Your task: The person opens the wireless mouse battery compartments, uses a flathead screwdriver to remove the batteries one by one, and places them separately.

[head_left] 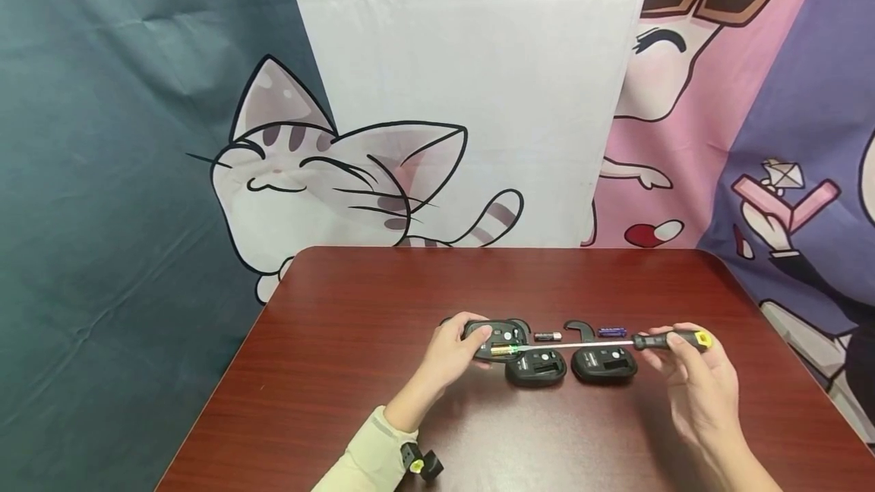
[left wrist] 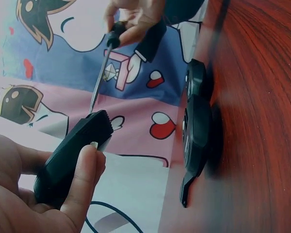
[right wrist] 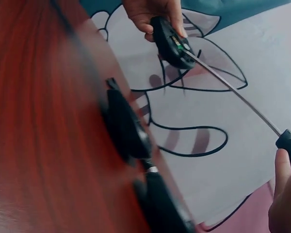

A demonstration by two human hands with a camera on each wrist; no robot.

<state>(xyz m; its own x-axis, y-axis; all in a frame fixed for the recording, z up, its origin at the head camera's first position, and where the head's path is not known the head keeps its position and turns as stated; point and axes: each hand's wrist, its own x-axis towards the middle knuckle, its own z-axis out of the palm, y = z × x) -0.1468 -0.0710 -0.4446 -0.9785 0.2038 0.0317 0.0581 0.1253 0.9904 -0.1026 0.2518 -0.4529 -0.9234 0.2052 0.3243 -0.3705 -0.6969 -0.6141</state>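
My left hand (head_left: pixel 447 348) grips a black computer mouse (head_left: pixel 495 334) above the table, its underside turned up. A green and gold battery (head_left: pixel 504 351) lies in the mouse's open slot. My right hand (head_left: pixel 704 382) holds a screwdriver (head_left: pixel 666 340) by its black and yellow handle, the long shaft pointing left. In the right wrist view the screwdriver's tip meets the held mouse (right wrist: pixel 167 41) at the end of the battery slot. From the left wrist view, the fingers wrap the mouse body (left wrist: pixel 72 150), and its slot faces away.
Two more black mice, one in the middle (head_left: pixel 536 372) and one to its right (head_left: pixel 604 367), lie bottom-up on the table (head_left: pixel 369 294) with open slots. Behind them are a black and silver battery (head_left: pixel 547 336), blue batteries (head_left: pixel 611 332) and a curved black cover (head_left: pixel 581 327).
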